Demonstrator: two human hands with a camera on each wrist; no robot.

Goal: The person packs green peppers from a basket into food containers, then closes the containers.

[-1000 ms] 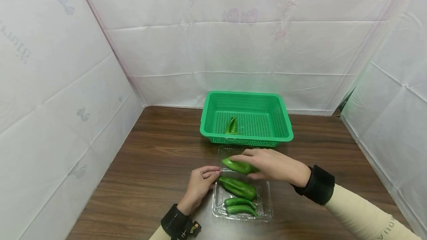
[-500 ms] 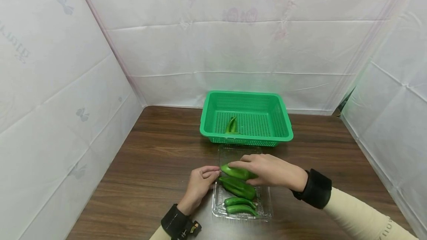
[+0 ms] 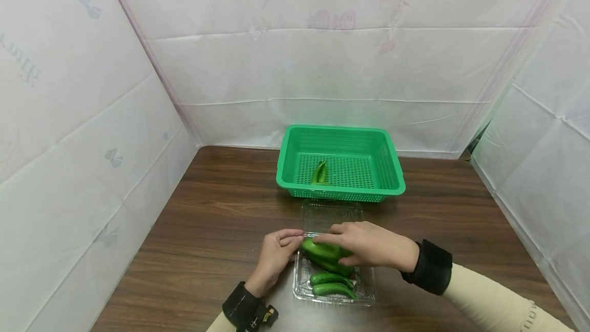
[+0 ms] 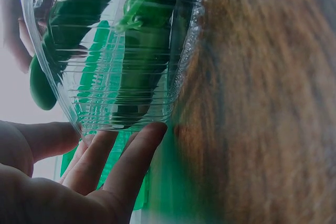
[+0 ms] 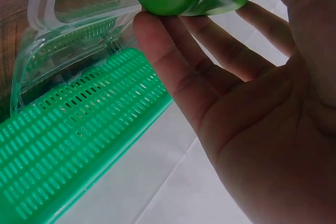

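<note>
The person's right hand (image 3: 369,245) curls over a large green pepper (image 3: 322,250) and holds it low over the clear plastic tray (image 3: 366,291), which sits near the front edge of the table (image 3: 216,209), about midway along it. The left hand (image 3: 275,255) pinches the tray's left rim with fingertip and thumb, steadying it. In the tray another big pepper lies just under the held one, and two slim peppers (image 3: 333,286) rest at its near end. The green basket (image 3: 340,142) stands against the table's back edge, just beyond the tray's open lid, with only one small pepper (image 3: 320,172) in it. By my reckoning the job is barely begun: one in the basket, four at the tray.
</note>
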